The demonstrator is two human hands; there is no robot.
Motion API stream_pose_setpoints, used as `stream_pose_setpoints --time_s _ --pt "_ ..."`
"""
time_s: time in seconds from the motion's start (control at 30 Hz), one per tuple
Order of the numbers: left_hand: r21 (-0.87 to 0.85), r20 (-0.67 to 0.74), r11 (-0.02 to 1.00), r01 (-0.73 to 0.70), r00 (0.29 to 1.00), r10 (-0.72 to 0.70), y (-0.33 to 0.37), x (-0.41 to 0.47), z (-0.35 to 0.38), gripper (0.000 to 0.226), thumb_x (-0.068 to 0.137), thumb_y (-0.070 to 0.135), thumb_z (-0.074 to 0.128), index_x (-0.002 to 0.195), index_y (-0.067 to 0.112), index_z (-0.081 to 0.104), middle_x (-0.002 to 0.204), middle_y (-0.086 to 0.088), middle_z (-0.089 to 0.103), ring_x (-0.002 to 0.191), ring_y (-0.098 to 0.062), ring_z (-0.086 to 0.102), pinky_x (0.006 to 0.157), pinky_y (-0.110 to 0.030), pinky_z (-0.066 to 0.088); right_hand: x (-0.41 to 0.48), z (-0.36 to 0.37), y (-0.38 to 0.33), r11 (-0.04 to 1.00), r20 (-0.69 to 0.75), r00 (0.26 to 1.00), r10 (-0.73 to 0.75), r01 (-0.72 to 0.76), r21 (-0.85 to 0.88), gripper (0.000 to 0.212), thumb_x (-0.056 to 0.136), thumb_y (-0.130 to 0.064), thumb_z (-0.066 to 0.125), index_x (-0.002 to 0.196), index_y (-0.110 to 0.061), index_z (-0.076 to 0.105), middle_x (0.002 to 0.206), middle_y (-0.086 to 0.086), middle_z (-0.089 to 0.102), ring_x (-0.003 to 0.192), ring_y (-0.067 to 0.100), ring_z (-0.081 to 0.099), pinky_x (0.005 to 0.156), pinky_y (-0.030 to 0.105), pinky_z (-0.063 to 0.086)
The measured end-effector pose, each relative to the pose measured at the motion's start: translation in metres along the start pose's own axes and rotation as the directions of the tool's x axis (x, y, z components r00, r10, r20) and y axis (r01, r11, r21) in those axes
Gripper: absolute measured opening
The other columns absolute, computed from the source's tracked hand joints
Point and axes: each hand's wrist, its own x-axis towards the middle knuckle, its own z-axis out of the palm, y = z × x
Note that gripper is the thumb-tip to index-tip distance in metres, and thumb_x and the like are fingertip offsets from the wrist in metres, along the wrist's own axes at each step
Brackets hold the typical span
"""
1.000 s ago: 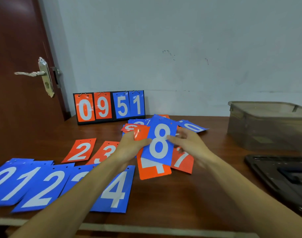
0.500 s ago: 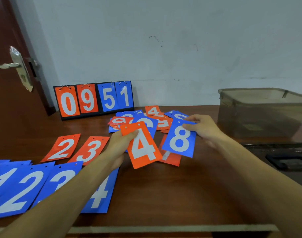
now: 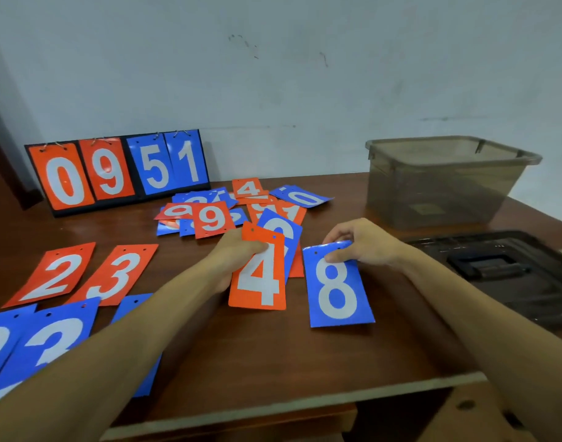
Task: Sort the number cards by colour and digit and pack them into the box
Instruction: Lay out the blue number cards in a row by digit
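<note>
1. Here, the left grip (image 3: 232,256) is clenched on the upper left part of the orange 4 card (image 3: 259,279), thumb across its face. The card hangs just below and to the right of that grip.
2. Tucked behind it in the same grip is a blue card (image 3: 283,231). Most of it is covered, so its rounded digit cannot be read.
3. The right grip (image 3: 362,244) pinches the top edge of the blue 8 card (image 3: 337,291), thumb on the face and fingers curled behind. The card stretches from this grip toward the person, just beside the orange 4 with a narrow gap between them. I cannot tell whether it rests on the surface (image 3: 273,352).
4. Beyond the right grip and to its right stands the lidless box (image 3: 439,186). Its dark lid (image 3: 512,275) lies to the right of the grip, cut off by the frame edge.
5. Beyond the left grip lies a loose pile (image 3: 216,218) of overlapping cards, with many digits hidden.
6. To the left of the left grip lie the orange 2 card (image 3: 54,275) and the orange 3 card (image 3: 120,272), side by side. The blue cards (image 3: 50,342) nearer the person are partly covered by the forearm and cut off at the edge.
</note>
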Motion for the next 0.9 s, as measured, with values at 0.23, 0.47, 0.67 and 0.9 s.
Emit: stream_pose_setpoints --time_s 0.23,0.47,0.67,0.9 --pt "-0.033 -0.057 0.999 0.004 0.998 -0.006 0.004 0.001 0.008 0.032 0.091 0.019 0.062 0.120 0.016 0.052 0.090 -0.003 0.065 0.072 -0.017 0.065 0.054 -0.031 0.052 -0.020 0.011 0.001 0.979 0.030 0.999 -0.044 0.049 -0.200 0.026 0.075 -0.033 0.077 0.091 -0.021 0.059 0.087 -0.010 0.066 0.076 0.002 0.064 0.063 0.015 0.049" --pt "-0.102 -0.114 0.992 -0.076 0.991 0.064 0.010 -0.013 -0.003 0.019 0.092 0.021 0.060 0.108 0.022 0.048 0.084 0.000 0.063 0.070 -0.017 0.064 0.053 -0.031 0.052 -0.034 0.010 -0.003 0.961 0.058 0.998 -0.041 0.055 -0.271 0.028 0.075 -0.034 0.078 0.092 -0.022 0.060 0.089 -0.010 0.064 0.079 0.002 0.061 0.066 0.016 0.049" --pt "-0.223 -0.095 0.973 -0.064 0.995 0.043 0.012 -0.035 -0.014 0.023 0.092 0.021 0.060 0.110 0.021 0.048 0.090 -0.005 0.066 0.079 -0.022 0.067 0.064 -0.038 0.055 -0.040 0.014 -0.011 0.941 0.056 0.997 -0.056 0.072 -0.332 0.029 0.076 -0.035 0.077 0.097 -0.022 0.062 0.088 -0.014 0.057 0.079 0.003 0.056 0.063 0.013 0.041" --pt "-0.406 -0.118 0.911 -0.067 0.993 0.020 0.004 -0.048 -0.028 0.019 0.094 0.013 0.053 0.113 0.015 0.049 0.099 -0.009 0.065 0.085 -0.024 0.065 0.071 -0.040 0.053 -0.030 0.042 -0.066 0.987 -0.059 0.992 -0.115 0.120 0.108 0.033 0.085 -0.046 0.063 0.098 -0.015 0.065 0.083 -0.004 0.070 0.070 0.011 0.064 0.062 0.021 0.048"
